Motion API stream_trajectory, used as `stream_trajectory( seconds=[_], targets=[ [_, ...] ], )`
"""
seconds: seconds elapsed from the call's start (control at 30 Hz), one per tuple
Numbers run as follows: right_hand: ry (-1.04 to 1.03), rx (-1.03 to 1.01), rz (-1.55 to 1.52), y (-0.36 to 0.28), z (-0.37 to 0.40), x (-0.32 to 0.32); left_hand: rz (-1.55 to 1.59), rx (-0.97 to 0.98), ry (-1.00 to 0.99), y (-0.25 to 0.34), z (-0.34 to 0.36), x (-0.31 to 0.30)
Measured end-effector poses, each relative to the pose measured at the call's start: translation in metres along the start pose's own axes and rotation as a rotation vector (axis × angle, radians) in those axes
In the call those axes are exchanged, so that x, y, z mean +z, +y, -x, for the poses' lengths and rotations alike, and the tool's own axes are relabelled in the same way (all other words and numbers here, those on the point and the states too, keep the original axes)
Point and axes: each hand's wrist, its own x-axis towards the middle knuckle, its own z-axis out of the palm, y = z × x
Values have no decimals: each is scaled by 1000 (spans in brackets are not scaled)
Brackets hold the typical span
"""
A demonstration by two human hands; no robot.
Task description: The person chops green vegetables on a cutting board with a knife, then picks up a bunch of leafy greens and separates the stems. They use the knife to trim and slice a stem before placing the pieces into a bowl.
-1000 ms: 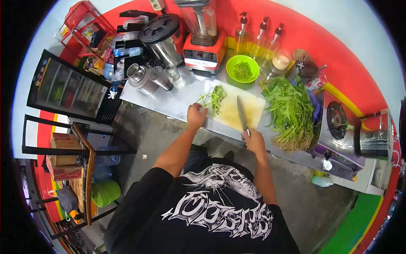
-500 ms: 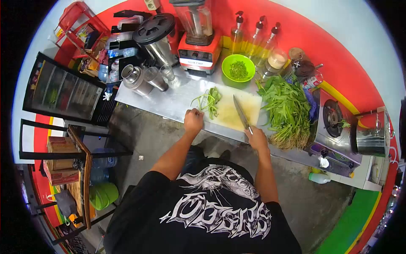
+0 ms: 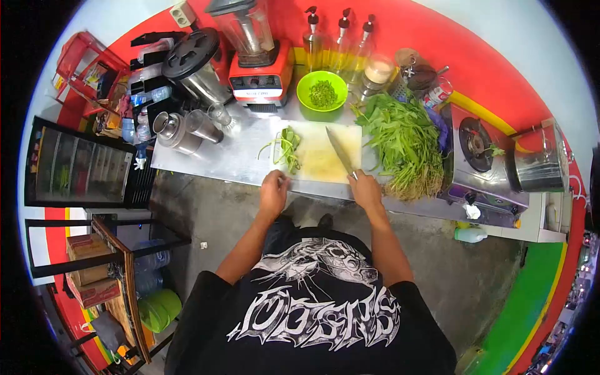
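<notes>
My right hand (image 3: 365,190) is closed round the handle of a knife (image 3: 339,150), whose blade lies over the white cutting board (image 3: 315,156) and points away from me. At the table's front edge, just below the board's left corner, my left hand (image 3: 273,192) has its fingers curled in. Whatever may be between those fingers is hidden. A small bunch of green stems and leaves (image 3: 288,149) rests on the board's left part, a little beyond my left hand. Behind the board, a lime-green bowl (image 3: 304,100) holds chopped greens (image 3: 322,94).
Right of the board lies a large heap of leafy greens (image 3: 403,137) with roots, beside a gas stove (image 3: 459,172) and a metal pot (image 3: 537,165). A red blender (image 3: 259,75), pump bottles (image 3: 340,47) and a metal shaker (image 3: 175,132) stand along the back and left of the steel table (image 3: 206,162).
The view has shifted, so the table and its things appear further left. My left hand has lowered slightly away from the greens. The knife stays in my right hand over the board.
</notes>
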Motion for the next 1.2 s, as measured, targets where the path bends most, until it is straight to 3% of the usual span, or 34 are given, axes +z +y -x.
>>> stream_trajectory(
  seconds=[0.07,0.13,0.37,0.87,1.0,1.07,1.13,1.2],
  targets=[
    [27,-2,-49,1,1,2,53,38,-55,15,-12,6],
    [34,-10,-15,-5,7,0,58,194,-132,25,-23,20],
    [34,-11,15,-18,15,-2,-78,211,-303,27,-35,55],
    [-68,25,121,-52,33,3,-13,85,-318,28,-37,53],
    [-88,88,196,-53,25,24,55,118,-301,24,-37,55],
    [-76,129,170,-51,20,25,14,247,-251,29,-36,52],
    [-62,-4,254,-54,20,8,-39,211,-283,35,-36,50],
    [-103,57,225,-60,19,1,-28,199,-290,35,-36,50]
  ],
)
